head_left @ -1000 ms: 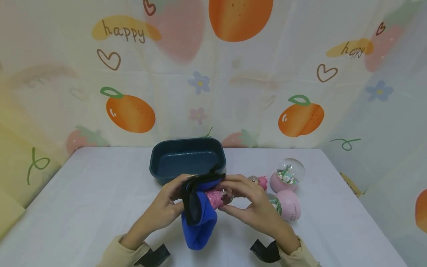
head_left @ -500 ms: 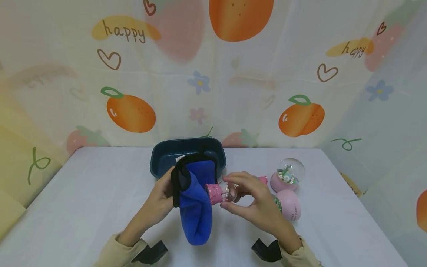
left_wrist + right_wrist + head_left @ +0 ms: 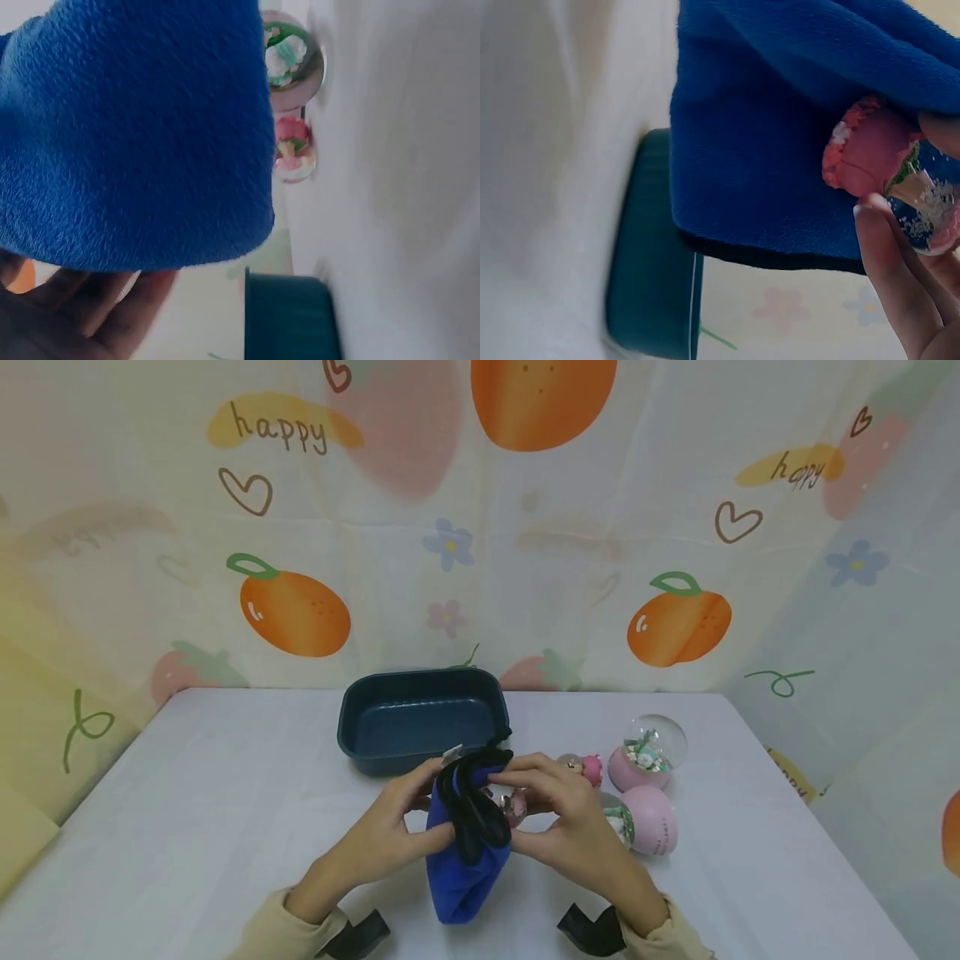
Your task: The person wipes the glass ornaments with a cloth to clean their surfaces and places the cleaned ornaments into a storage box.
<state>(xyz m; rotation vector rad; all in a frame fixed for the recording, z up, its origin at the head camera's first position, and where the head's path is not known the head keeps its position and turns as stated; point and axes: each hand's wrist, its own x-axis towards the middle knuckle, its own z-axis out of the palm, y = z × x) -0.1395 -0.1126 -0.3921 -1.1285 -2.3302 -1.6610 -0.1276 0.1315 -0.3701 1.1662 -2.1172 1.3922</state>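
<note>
A blue plush cloth with black edging (image 3: 461,885) hangs folded from my left hand (image 3: 378,827), its thumb in front and fingers behind. Against the cloth sits a small snow globe (image 3: 874,154) with a pink base, lying sideways; in the head view the cloth's folds cover most of it. My right hand (image 3: 562,814) pinches this globe between thumb and fingers from the right. In the left wrist view the cloth fills the upper left, with fingers (image 3: 142,307) showing below it.
Behind the hands stands a dark teal bin (image 3: 352,747). To the right are a small pink snow globe (image 3: 591,770) on its side, a large upright one (image 3: 637,768) and another large one (image 3: 651,821) lying over. A printed curtain (image 3: 547,610) hangs behind the white table (image 3: 187,802).
Half a second ago the cloth stood farther left with the globe's pink base exposed. Since then the left hand and cloth have moved right and folded over the globe. The right hand stays nearly in place.
</note>
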